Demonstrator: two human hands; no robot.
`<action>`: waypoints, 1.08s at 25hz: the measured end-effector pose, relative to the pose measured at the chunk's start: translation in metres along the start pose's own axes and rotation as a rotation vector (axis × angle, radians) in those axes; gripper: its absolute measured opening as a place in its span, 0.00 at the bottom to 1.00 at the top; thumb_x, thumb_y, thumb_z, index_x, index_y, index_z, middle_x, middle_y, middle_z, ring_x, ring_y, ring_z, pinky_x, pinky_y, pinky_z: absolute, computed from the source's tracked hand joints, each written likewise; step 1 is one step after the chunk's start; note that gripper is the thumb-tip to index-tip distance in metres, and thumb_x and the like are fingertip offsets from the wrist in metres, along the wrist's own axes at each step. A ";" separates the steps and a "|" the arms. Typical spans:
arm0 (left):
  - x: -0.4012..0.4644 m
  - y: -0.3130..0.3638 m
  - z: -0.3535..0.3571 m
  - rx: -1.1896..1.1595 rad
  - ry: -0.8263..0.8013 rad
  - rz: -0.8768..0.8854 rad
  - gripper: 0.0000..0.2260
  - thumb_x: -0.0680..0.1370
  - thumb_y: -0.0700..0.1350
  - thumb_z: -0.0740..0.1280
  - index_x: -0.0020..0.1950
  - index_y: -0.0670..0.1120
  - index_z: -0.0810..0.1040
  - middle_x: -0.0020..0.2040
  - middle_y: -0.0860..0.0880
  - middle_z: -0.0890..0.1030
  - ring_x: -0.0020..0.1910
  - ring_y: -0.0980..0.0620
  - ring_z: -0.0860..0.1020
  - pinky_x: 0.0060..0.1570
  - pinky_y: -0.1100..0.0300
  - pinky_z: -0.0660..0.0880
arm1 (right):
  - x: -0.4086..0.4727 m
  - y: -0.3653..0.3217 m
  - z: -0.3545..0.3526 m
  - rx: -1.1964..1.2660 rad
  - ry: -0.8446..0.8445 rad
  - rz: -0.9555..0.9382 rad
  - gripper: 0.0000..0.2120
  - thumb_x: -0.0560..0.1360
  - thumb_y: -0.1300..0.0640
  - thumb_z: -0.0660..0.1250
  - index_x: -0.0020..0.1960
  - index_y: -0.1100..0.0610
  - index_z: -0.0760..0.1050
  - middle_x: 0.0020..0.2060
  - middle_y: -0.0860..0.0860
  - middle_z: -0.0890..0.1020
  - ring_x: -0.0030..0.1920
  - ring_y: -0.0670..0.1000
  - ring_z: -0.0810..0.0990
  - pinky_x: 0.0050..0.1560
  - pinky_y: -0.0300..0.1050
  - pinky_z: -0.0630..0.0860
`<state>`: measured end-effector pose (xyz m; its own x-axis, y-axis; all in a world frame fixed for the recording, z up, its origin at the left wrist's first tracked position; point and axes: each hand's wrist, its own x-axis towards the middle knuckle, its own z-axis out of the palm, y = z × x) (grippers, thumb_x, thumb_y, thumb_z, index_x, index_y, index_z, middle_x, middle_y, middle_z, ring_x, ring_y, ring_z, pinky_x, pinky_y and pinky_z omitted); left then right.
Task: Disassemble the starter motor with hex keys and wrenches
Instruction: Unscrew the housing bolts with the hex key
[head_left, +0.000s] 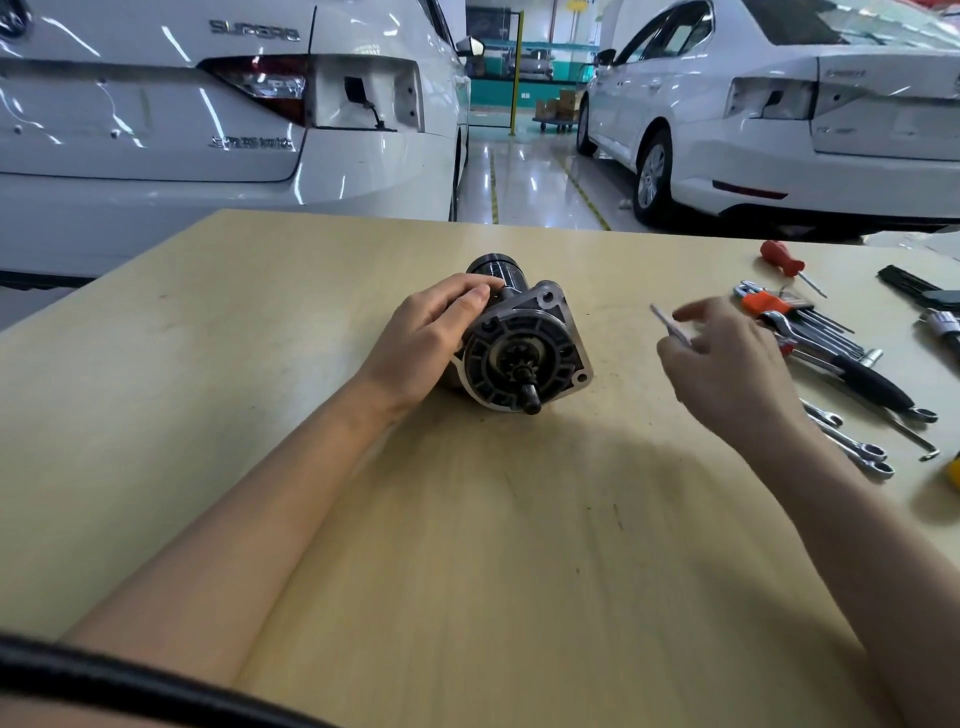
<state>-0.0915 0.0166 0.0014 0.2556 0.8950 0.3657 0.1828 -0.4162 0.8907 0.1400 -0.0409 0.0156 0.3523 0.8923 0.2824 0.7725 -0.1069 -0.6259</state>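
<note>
The starter motor (524, 343) lies on its side on the wooden table (260, 415), pinion gear and shaft pointing toward me. My left hand (426, 338) grips its left side, fingers curled over the top of the housing. My right hand (722, 364) hovers to the right of the motor, blurred, pinching a thin silvery tool (670, 325) whose kind I cannot tell. A set of hex keys in an orange holder (769, 304) and several wrenches (852, 447) lie further right.
A red-handled screwdriver (782, 260), a black-handled tool (872, 382) and a black hex key set (914, 286) sit at the table's right. Two white cars (208, 130) (779, 130) stand behind the table's far edge.
</note>
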 end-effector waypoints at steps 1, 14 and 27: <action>0.000 0.000 0.000 -0.003 0.003 -0.004 0.14 0.84 0.44 0.55 0.60 0.45 0.79 0.56 0.45 0.82 0.58 0.48 0.78 0.60 0.53 0.73 | 0.002 0.005 0.002 -0.179 -0.050 0.006 0.15 0.75 0.58 0.60 0.61 0.59 0.72 0.48 0.58 0.81 0.49 0.57 0.76 0.43 0.47 0.67; 0.016 -0.015 -0.013 -0.353 0.434 -0.416 0.10 0.81 0.46 0.56 0.52 0.46 0.75 0.52 0.47 0.78 0.48 0.51 0.77 0.44 0.63 0.74 | 0.002 0.007 -0.005 -0.272 -0.015 -0.087 0.11 0.72 0.58 0.67 0.54 0.56 0.79 0.38 0.54 0.80 0.40 0.56 0.76 0.36 0.44 0.67; 0.015 -0.016 -0.024 -0.538 0.404 -0.584 0.14 0.80 0.42 0.56 0.38 0.41 0.76 0.26 0.49 0.77 0.25 0.54 0.72 0.21 0.68 0.66 | -0.016 -0.012 0.034 0.088 -0.145 -0.362 0.11 0.68 0.53 0.76 0.49 0.47 0.79 0.40 0.41 0.81 0.33 0.41 0.78 0.41 0.42 0.73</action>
<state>-0.1129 0.0406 -0.0008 -0.1117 0.9714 -0.2098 -0.3178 0.1651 0.9337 0.1072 -0.0390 -0.0067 -0.0180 0.9187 0.3946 0.7825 0.2586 -0.5664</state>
